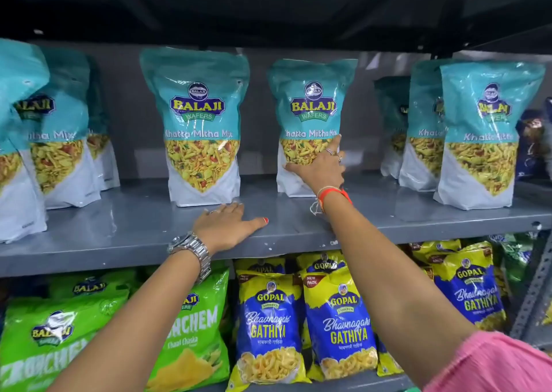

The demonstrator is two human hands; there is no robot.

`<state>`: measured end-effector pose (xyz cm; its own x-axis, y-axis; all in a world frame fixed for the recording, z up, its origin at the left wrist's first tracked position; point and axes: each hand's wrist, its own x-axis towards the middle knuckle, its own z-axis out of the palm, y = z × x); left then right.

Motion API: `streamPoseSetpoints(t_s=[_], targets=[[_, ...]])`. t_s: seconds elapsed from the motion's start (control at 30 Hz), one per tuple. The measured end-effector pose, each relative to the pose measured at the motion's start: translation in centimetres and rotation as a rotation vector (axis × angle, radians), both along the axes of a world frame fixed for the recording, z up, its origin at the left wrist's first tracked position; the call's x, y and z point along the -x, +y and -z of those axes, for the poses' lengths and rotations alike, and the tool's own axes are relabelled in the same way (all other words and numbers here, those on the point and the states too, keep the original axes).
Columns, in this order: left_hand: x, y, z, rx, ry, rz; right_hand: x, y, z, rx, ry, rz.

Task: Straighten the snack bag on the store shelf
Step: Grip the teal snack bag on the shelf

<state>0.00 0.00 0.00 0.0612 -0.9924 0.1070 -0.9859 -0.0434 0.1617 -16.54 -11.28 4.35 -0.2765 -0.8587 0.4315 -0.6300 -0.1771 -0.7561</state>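
Two teal and white Khatta Mitha Mix snack bags stand upright in the middle of the grey metal shelf [298, 230]. My right hand [321, 167] lies flat against the lower front of the right-hand bag [310, 107], fingers spread over its clear window, thumb at its left edge. That bag stands further back than its neighbour and is turned slightly. My left hand [227, 225] rests palm down on the shelf, fingers apart, its fingertips just in front of the base of the left-hand bag [198, 122]. It holds nothing.
More of the same teal bags stand in rows at the far left [56, 128] and far right [484, 131] of the shelf. The shelf below holds green Balaji packs [191, 332] and blue and yellow Gopal Gathiya packs [340, 323]. A dark shelf hangs overhead.
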Motion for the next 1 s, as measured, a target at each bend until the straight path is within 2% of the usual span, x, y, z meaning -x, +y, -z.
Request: streamPoseSetpoints(t_s=[0.43,0.63,1.0], targets=[[0.1,0.4,0.0,0.0,-0.057,-0.012,0.5,0.5,0.2,0.072,-0.054,-0.038],[0.2,0.8,-0.3,-0.021,-0.06,-0.012,1.7,2.9,0.5,0.087,-0.114,-0.07],[0.3,0.8,-0.4,-0.011,-0.026,-0.047,3.8,8.7,0.7,0.107,-0.095,-0.064]])
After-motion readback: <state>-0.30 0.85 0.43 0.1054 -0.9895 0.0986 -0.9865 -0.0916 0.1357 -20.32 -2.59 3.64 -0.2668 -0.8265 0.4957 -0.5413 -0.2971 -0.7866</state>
